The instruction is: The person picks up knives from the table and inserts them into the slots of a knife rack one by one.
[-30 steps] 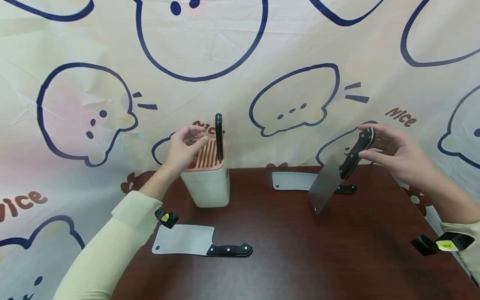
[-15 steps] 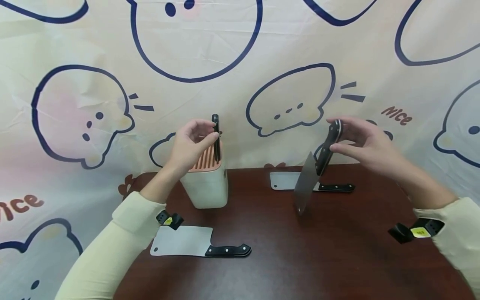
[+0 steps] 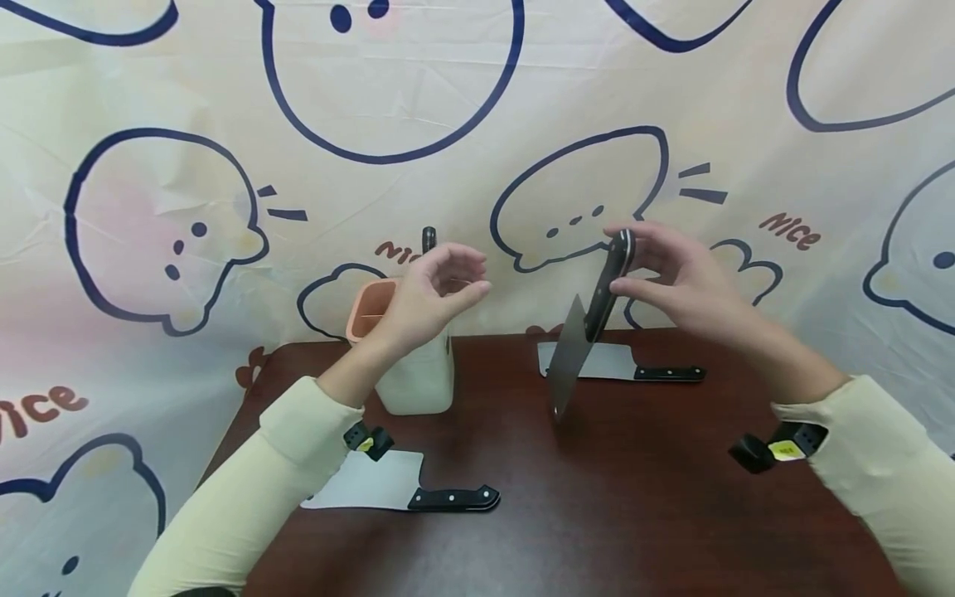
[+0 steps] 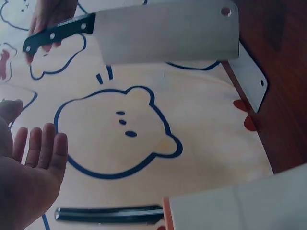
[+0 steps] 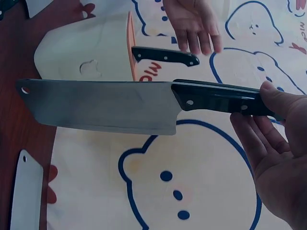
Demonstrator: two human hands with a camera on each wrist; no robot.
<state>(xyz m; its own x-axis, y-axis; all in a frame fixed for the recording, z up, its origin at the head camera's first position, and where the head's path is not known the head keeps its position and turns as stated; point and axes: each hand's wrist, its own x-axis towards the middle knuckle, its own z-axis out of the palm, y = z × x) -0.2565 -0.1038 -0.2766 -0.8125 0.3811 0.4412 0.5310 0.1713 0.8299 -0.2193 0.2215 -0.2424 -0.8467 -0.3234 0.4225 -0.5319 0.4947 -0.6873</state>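
Observation:
My right hand (image 3: 682, 278) pinches the black riveted handle of a cleaver (image 3: 570, 361), its broad steel blade tilted downward over the table. The right wrist view has this cleaver (image 5: 105, 105) side-on, thumb above the handle and fingers below. With fingers loosely bent and nothing in them, my left hand (image 3: 425, 298) is raised in front of the knife block (image 3: 418, 385). That block is white with a pink-orange slotted top, partly hidden by the hand. One black-handled knife (image 5: 165, 56) stands in it, its blade out of sight.
A second cleaver (image 3: 373, 482) lies flat near the front of the dark wooden table (image 3: 597, 514), handle to the right. Another cleaver (image 3: 612, 361) lies at the back, partly behind the held blade. A cartoon-printed cloth (image 3: 418, 83) hangs behind the table.
My right hand has carried the cleaver leftward toward the block. My left hand has moved right, from beside the standing knife's handle to in front of it and past it.

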